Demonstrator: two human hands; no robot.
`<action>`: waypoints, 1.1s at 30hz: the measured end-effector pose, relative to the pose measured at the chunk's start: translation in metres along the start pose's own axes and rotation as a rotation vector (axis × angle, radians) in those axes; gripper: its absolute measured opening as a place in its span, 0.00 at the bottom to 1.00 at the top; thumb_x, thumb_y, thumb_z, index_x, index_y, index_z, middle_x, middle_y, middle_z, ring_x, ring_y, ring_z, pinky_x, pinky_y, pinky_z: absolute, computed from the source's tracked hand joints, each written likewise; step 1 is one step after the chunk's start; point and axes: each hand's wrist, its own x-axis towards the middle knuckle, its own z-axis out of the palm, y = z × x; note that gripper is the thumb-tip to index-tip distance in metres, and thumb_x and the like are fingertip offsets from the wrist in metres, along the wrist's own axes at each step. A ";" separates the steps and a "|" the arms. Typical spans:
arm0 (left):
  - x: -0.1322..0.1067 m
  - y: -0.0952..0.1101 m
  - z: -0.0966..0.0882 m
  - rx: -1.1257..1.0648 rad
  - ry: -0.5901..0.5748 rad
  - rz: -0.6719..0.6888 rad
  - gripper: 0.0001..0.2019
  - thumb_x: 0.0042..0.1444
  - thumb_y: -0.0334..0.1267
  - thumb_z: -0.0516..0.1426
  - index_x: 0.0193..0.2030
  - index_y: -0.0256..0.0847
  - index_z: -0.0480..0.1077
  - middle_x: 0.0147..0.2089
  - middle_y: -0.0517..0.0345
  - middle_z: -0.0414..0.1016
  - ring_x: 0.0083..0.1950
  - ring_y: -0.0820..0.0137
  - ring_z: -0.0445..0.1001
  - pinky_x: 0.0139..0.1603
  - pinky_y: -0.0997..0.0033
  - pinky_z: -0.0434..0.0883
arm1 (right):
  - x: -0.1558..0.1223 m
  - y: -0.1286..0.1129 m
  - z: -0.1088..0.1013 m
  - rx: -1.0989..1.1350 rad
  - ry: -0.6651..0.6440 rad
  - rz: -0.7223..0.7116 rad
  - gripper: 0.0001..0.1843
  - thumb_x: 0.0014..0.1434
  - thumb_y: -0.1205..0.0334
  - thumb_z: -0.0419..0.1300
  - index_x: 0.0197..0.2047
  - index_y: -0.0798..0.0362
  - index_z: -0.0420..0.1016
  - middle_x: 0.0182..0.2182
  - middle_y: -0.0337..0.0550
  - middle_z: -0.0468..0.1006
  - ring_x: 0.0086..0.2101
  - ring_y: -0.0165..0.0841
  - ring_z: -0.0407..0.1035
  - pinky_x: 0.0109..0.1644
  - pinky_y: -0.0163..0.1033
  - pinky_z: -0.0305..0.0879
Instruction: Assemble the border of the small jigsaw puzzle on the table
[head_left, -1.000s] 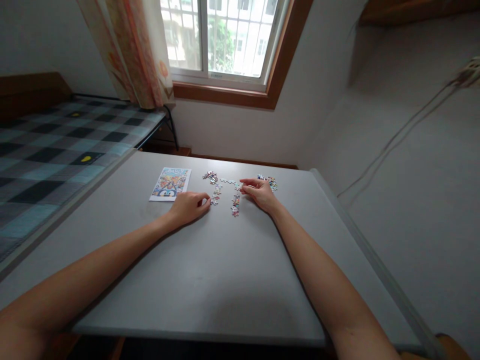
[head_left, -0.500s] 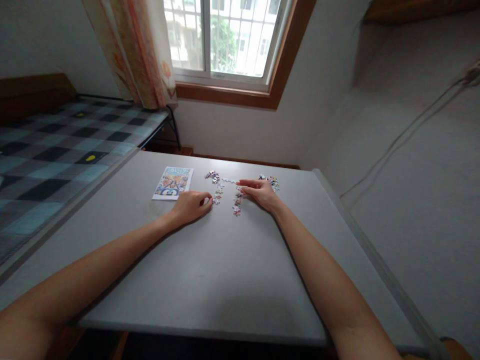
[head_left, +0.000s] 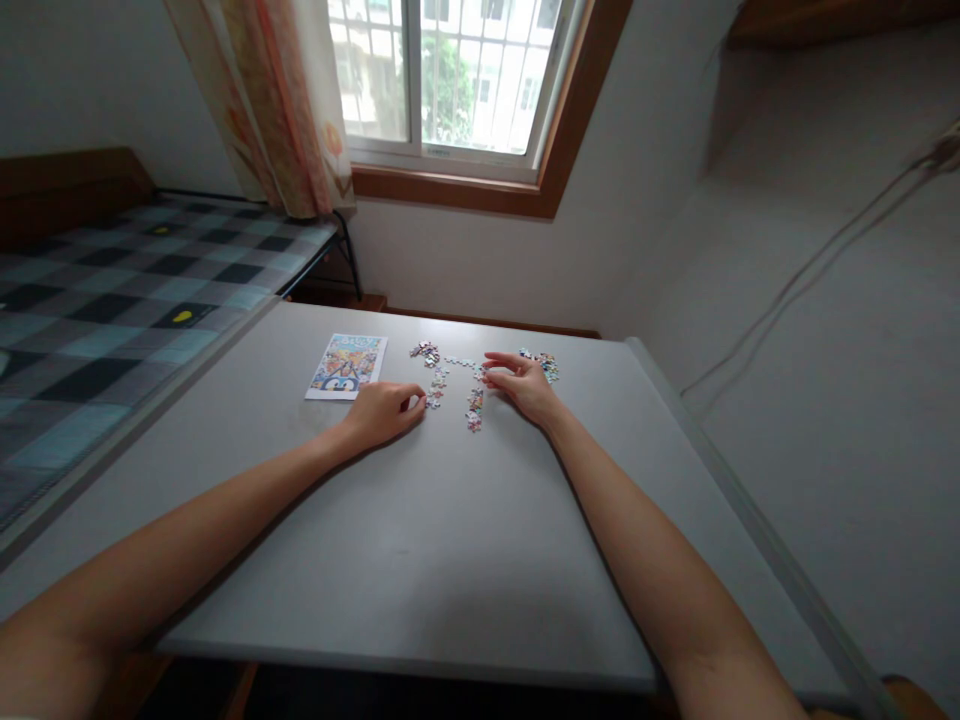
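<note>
My left hand [head_left: 386, 411] rests on the table with its fingers curled, thumb and index tips together beside the left strip of joined jigsaw pieces [head_left: 437, 384]. What lies between those tips is too small to make out. At the top of the right strip of jigsaw pieces [head_left: 475, 410], my right hand [head_left: 523, 382] pinches a small puzzle piece [head_left: 479, 373] between thumb and a finger, the upper finger stretched out above it. A short row of joined pieces [head_left: 459, 361] runs between the two strips at the far side.
A pile of loose pieces [head_left: 426, 353] lies behind the left strip, another pile [head_left: 547, 365] behind my right hand. The printed picture sheet [head_left: 346, 365] lies left on the grey table [head_left: 405, 560]. A bed [head_left: 135, 270] stands left, a wall right.
The fingers of my right hand have drawn slightly back to the right, uncovering more of the far row's right end. My left hand stays in place.
</note>
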 end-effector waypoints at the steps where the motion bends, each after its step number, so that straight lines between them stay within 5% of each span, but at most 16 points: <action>1: 0.000 0.000 0.000 0.000 0.002 0.002 0.15 0.60 0.45 0.52 0.39 0.43 0.78 0.22 0.60 0.73 0.24 0.72 0.69 0.28 0.75 0.58 | -0.001 0.000 0.002 -0.011 0.021 -0.028 0.25 0.38 0.57 0.73 0.42 0.52 0.80 0.36 0.40 0.78 0.30 0.28 0.74 0.43 0.41 0.75; 5: -0.001 -0.002 0.001 -0.049 0.047 0.022 0.14 0.61 0.45 0.52 0.40 0.43 0.78 0.24 0.60 0.73 0.24 0.74 0.68 0.28 0.75 0.59 | -0.006 -0.006 0.021 -0.022 0.056 -0.114 0.27 0.36 0.54 0.75 0.41 0.52 0.79 0.33 0.38 0.77 0.29 0.30 0.75 0.41 0.43 0.76; 14: -0.005 -0.003 0.002 -0.228 0.171 0.158 0.17 0.62 0.48 0.54 0.49 0.40 0.75 0.26 0.61 0.74 0.23 0.78 0.66 0.29 0.78 0.63 | -0.029 -0.008 0.073 0.055 -0.156 -0.064 0.24 0.40 0.48 0.73 0.38 0.52 0.79 0.31 0.40 0.79 0.31 0.34 0.77 0.45 0.47 0.77; 33: -0.005 -0.006 0.003 -0.333 0.225 0.172 0.15 0.63 0.45 0.54 0.50 0.40 0.75 0.27 0.62 0.74 0.23 0.79 0.66 0.29 0.79 0.64 | -0.033 -0.004 0.075 0.064 -0.179 -0.125 0.22 0.43 0.51 0.72 0.40 0.51 0.80 0.36 0.41 0.78 0.31 0.32 0.76 0.46 0.47 0.76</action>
